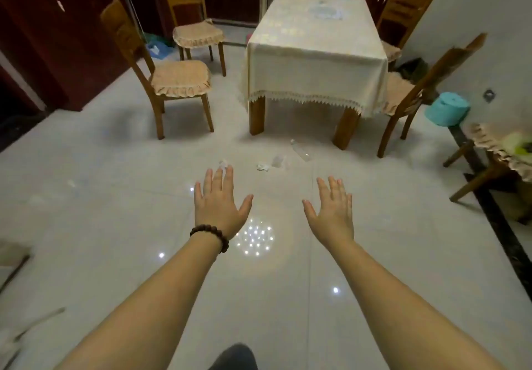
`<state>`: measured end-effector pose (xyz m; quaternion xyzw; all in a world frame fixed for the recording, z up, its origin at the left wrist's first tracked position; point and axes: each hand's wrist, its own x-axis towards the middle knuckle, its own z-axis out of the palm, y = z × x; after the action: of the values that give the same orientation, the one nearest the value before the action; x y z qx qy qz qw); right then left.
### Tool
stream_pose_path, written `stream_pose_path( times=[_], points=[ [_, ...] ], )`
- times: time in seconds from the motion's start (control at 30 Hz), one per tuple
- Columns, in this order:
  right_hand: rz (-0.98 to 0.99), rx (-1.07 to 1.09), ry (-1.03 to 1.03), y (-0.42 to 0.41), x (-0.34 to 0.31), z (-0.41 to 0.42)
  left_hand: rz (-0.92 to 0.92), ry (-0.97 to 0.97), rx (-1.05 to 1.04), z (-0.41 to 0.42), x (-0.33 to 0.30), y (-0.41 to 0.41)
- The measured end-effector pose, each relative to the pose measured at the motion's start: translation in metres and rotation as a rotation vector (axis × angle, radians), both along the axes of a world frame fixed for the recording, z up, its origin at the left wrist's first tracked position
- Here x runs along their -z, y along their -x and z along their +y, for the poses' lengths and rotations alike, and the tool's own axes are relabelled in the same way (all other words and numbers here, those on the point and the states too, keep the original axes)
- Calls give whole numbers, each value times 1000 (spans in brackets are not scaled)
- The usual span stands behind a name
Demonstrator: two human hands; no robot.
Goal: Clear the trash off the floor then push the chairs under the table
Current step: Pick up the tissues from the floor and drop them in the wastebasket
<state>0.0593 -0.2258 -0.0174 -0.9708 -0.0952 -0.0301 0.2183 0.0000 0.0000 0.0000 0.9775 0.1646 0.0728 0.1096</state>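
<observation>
While empty, fingers (218,179) fully spread.

Both forearms are bare, no sleeves showing — a dark brown beaded bracelet (210,237) circles the wrist just behind the left hand (218,201).

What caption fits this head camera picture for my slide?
Both hands, left and right, spread open above floor trash and bottle; chairs pulled away from the table.

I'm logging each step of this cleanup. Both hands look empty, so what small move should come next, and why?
Probably step forward and reach the left hand down to the crumpled paper just beyond its fingertips. Both it and the right hand are open and empty, and the trash, including a plastic bottle, is on the floor.
</observation>
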Motion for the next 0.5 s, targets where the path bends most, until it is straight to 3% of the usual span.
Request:
stream_pose_path(
  times=[0.23, 0.5],
  points=[
    [85, -28, 18, -36, 36, 20, 85, 41, -61, 22, 41, -24],
    [132, -31, 35, -146, 67, 75, 113, 99, -86, 83, 74, -131]
  ],
)
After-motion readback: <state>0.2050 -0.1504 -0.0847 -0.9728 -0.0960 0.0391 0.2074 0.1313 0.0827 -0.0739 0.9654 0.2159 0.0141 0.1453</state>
